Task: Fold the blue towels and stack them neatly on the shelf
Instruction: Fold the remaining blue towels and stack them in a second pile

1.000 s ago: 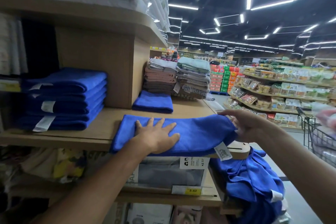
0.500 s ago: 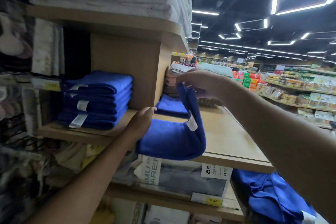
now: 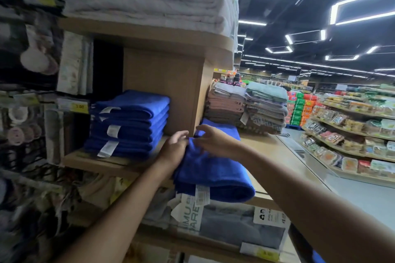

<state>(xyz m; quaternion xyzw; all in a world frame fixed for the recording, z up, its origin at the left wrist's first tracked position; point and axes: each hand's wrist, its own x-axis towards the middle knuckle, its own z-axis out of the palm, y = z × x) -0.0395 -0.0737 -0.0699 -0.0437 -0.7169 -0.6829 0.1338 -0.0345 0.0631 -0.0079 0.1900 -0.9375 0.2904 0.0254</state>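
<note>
Motion blur, fingertips hard to read. Folded blue towel (image 3: 213,173) sits at the shelf (image 3: 269,151) front edge, rounded fold toward me, white tag (image 3: 201,194) hanging. Left hand (image 3: 173,151) grips its far corner and right hand (image 3: 215,141) pinches the same corner. Blue stack (image 3: 130,124) is far left. Second blue towel (image 3: 222,131) is half hidden behind my right hand.

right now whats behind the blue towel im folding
Behind the folded towel another blue towel lies flat on the shelf, with brown and grey towel stacks further back. The right hand covers its near part.
</note>
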